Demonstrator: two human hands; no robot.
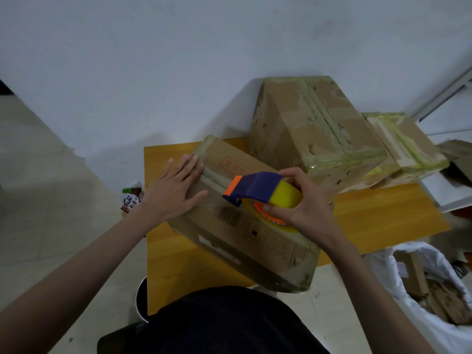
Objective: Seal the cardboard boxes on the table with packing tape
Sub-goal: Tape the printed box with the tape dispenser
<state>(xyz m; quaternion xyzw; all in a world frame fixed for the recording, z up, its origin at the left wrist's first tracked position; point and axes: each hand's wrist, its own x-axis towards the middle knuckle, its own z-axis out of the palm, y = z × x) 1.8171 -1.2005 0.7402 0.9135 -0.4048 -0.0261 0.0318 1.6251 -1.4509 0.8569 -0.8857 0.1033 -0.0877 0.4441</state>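
A cardboard box lies at an angle on the small orange-brown table in front of me. My left hand rests flat on the box's top at its far left end, fingers straight over the taped seam. My right hand grips a tape dispenser with a purple and orange guard and a yellow tape roll, held over the middle of the box's top. Two taped boxes stand behind: a large one and a smaller one.
A white bag of cardboard scraps sits at the lower right. A bottle stands on the floor left of the table. A white wall runs behind. A dark stool is below the table's near-left corner.
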